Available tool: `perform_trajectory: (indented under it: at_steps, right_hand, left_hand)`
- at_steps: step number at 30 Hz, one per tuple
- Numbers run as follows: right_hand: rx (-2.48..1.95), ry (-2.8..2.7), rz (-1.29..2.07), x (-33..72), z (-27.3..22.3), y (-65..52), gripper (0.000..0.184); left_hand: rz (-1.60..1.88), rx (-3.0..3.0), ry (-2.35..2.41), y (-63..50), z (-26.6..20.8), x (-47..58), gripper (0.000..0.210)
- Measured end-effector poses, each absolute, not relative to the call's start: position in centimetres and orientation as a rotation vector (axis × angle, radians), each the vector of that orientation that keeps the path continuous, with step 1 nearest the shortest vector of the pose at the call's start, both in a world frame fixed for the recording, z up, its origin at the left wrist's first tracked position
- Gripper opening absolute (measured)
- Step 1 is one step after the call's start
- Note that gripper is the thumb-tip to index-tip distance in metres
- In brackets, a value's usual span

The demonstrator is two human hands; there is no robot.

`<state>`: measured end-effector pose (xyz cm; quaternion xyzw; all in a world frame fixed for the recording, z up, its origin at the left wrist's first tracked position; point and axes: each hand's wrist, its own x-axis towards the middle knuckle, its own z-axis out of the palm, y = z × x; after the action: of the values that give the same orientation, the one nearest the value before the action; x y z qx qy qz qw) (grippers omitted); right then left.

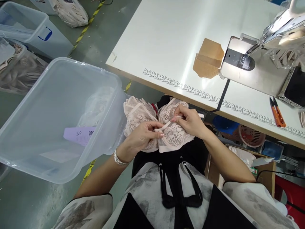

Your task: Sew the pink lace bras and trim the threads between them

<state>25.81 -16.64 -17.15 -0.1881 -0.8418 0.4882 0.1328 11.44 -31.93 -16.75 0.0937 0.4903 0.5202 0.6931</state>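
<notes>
Several pale pink lace bras lie bunched on my lap, below the table's front edge. My left hand pinches the narrow edge band of the top bra between thumb and fingers, near its middle. Closed on the same band a little farther right is my right hand, its thumb and forefinger pressed together. Between the two hands the strip runs slightly slanted. The lower layers of lace are partly hidden under my hands.
A clear plastic bin with a purple paper tag stands at my left. On the white table are a sewing machine, brown cardboard and orange-handled thread snips. More bins stand at the far left.
</notes>
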Motion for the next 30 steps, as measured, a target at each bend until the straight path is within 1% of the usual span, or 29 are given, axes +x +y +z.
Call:
perform_trajectory:
  at_steps: [10,17,25,30]
  right_hand:
    - [-0.548,-2.429,1.386,26.24,-18.05,-16.57,0.023]
    - [-0.548,-2.435,1.366,26.48,-17.93,-16.79,0.026]
    - [-0.541,-2.42,1.396,26.53,-17.84,-16.74,0.026]
    - [-0.55,-2.423,1.387,26.49,-17.82,-16.82,0.028]
  left_hand:
    - [1.202,0.437,1.182,-32.34,-17.16,11.91,0.028]
    - [1.19,0.458,1.202,-32.44,-17.47,11.87,0.025]
    - [1.122,0.403,1.155,-32.43,-17.16,11.7,0.033]
    - [1.129,0.367,1.16,-32.37,-17.24,11.67,0.025]
